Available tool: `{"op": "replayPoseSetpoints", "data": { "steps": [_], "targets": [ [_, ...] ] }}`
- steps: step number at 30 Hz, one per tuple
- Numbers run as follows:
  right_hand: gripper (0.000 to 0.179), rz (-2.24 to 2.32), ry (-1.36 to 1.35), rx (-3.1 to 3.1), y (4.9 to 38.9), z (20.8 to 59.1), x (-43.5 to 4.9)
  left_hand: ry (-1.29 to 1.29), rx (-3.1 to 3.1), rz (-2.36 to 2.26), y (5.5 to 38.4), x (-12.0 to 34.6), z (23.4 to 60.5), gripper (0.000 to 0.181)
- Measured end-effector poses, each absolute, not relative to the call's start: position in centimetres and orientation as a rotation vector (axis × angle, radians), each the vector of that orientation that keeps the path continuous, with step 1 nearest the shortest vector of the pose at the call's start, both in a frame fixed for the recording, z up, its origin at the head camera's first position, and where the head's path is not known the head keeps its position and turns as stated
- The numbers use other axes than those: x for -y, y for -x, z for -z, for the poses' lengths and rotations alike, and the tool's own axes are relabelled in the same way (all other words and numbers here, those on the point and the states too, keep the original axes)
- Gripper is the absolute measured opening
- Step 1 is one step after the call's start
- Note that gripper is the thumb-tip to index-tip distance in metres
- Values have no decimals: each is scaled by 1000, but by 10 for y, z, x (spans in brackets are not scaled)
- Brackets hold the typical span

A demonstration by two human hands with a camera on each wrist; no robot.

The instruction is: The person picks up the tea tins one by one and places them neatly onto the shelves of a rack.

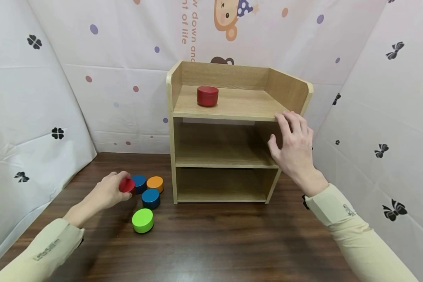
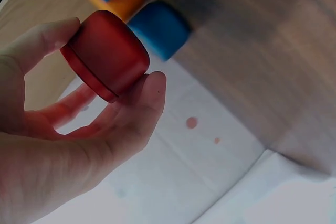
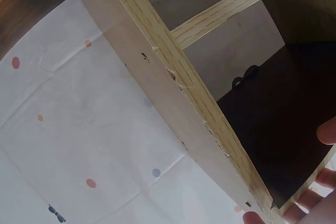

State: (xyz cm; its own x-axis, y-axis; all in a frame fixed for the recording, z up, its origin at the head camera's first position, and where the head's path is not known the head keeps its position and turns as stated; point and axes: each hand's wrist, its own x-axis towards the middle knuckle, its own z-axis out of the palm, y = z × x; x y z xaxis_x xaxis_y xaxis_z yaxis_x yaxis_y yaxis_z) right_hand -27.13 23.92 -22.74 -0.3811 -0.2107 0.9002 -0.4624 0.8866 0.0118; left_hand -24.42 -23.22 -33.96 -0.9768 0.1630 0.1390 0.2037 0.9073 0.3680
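Note:
My left hand pinches a small red round tin between thumb and fingers; the left wrist view shows its lid seam. In the head view this tin is beside two blue round tins, an orange tin and a bright green tin on the dark table. A second red tin stands on the top board of a wooden shelf unit, toward its left. My right hand rests its fingertips at the front edge of that board, near the right side panel, and holds nothing.
Below the top board, the shelf unit has a middle shelf and a bottom shelf, both open at the front. Printed white cloth hangs behind and at both sides of the dark wooden table.

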Motion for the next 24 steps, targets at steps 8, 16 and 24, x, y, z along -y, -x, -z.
{"op": "replayPoseSetpoints", "data": {
  "steps": [8, 16, 24],
  "targets": [
    [46, -287, -492, 1977, 271, 227, -239, 316, 2917, 591, 240, 221, 311, 56],
    [46, -294, -488, 1975, 272, 228, -239, 337, 2874, 580, 236, 206, 289, 54],
    [47, -287, -487, 1971, 272, 228, -239, 401, 2846, 583, 230, 191, 271, 52]
  ]
}}
